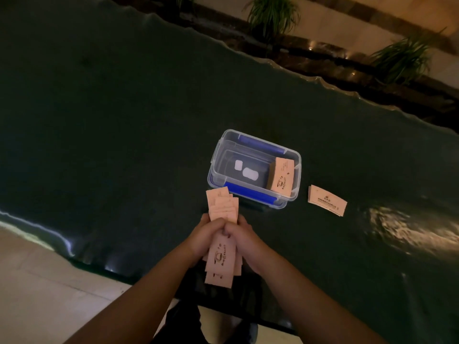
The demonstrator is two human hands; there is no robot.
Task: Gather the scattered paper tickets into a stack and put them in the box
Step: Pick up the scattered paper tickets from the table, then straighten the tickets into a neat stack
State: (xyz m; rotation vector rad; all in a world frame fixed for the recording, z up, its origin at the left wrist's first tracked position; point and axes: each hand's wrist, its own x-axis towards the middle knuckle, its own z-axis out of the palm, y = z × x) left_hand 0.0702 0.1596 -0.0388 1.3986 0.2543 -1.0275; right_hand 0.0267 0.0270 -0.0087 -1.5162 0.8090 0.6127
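Low in the centre of the frame, the left hand (207, 235) and right hand (239, 235) clamp together on an uneven fan of tickets (221, 259); loose edges could slip before reaching the box (254, 167) just above.

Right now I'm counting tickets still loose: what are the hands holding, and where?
Both hands, left and right, clasp an uneven bundle of tickets around its middle; its ends stick out on both sides of the grip.
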